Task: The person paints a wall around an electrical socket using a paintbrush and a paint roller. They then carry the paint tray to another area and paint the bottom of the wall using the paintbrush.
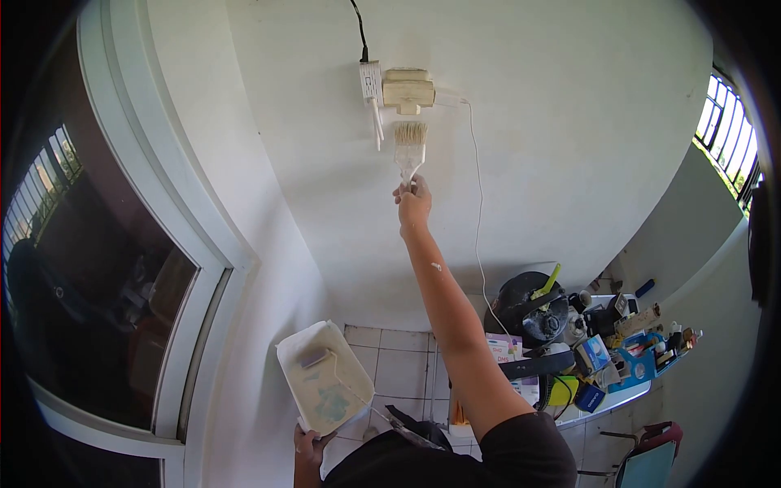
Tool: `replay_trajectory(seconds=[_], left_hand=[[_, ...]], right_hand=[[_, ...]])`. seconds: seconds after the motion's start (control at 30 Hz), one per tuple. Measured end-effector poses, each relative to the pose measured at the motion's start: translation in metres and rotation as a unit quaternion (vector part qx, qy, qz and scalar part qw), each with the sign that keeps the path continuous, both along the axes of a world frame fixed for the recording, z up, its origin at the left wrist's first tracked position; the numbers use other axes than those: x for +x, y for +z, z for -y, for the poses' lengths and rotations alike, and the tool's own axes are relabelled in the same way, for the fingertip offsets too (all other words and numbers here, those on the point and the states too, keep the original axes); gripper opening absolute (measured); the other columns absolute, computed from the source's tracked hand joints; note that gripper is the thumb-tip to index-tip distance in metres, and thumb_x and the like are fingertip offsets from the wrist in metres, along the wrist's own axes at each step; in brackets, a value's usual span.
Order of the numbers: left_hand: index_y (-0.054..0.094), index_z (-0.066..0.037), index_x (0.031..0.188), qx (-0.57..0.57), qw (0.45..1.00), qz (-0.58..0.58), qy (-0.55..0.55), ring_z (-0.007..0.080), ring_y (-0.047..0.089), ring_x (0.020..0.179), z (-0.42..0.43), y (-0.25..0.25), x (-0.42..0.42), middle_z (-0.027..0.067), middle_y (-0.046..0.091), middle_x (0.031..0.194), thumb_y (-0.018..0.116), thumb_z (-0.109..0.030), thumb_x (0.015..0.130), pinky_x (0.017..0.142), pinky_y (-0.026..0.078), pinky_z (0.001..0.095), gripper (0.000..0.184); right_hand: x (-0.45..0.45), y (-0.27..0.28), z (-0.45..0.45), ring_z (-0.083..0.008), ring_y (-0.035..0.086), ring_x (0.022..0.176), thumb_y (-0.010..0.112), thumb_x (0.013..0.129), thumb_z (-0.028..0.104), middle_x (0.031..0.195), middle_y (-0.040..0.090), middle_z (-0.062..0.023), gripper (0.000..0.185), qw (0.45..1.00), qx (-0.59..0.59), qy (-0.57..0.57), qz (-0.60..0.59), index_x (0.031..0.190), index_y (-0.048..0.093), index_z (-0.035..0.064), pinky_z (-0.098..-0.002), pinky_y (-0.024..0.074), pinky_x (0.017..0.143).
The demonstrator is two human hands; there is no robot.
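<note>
My right hand [416, 202] is stretched up to the white wall, its fingers closed around the handle of a paintbrush [411, 146]. The brush points upward, its pale bristles just below a cream-coloured socket box [408, 91] on the wall. Whether the bristles touch the wall I cannot tell. Low at the left, my left hand [309, 441] grips the near edge of a white paint tray [358, 358]. Inside the tray lie a paint roller [316, 359] and a smear of pale green-blue paint.
A white adapter [371, 81] with a black cord is plugged in beside the box; a thin white cable [480, 203] hangs down the wall. At right, a cluttered table bears a black bucket [533, 313] and boxes. A glass door [98, 268] is at left, a chair [651, 455] lower right.
</note>
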State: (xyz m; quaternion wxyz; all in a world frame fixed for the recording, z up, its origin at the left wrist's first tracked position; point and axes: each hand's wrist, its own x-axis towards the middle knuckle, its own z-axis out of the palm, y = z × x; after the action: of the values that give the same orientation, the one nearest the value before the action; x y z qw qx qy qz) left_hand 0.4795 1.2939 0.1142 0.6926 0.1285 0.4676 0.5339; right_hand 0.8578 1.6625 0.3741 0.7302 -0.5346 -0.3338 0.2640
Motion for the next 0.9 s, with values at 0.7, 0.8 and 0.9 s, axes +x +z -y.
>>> replay_trajectory(seconds=[0.7,0.8,0.9], left_hand=[[0.037,0.003,0.123,0.005,1.0,0.013,-0.01,0.0426,0.061,0.105,-0.004,0.009,0.008,0.023,0.054,0.115,0.049,0.006,0.071,0.083,0.057,0.062,0.054],[0.039,0.004,0.122,0.008,1.0,0.01,-0.009,0.0422,0.062,0.104,-0.004,0.016,0.013,0.0227,0.055,0.114,0.048,0.006,0.07,0.083,0.058,0.0614,0.053],[0.038,0.002,0.126,0.007,1.0,0.013,-0.021,0.0422,0.061,0.105,-0.003,0.012,0.01,0.0226,0.055,0.117,0.049,0.005,0.07,0.081,0.059,0.0598,0.058]], right_hand=[[0.02,0.018,0.01,-0.0121,0.052,0.056,0.055,0.093,0.01,0.076,0.065,-0.0091,0.021,0.992,-0.124,0.019,-0.013,0.109,0.062,-0.003,-0.0276,0.0405,0.05],[0.018,-0.013,0.016,-0.0125,0.052,0.054,0.056,0.093,0.011,0.075,0.064,-0.0088,0.018,0.982,-0.178,0.03,-0.051,0.101,0.064,-0.003,-0.0277,0.0403,0.049],[0.008,-0.035,0.025,-0.0124,0.052,0.053,0.058,0.092,0.012,0.073,0.064,-0.0085,0.017,0.983,-0.18,-0.005,-0.025,0.097,0.065,-0.0027,-0.0281,0.0404,0.049]])
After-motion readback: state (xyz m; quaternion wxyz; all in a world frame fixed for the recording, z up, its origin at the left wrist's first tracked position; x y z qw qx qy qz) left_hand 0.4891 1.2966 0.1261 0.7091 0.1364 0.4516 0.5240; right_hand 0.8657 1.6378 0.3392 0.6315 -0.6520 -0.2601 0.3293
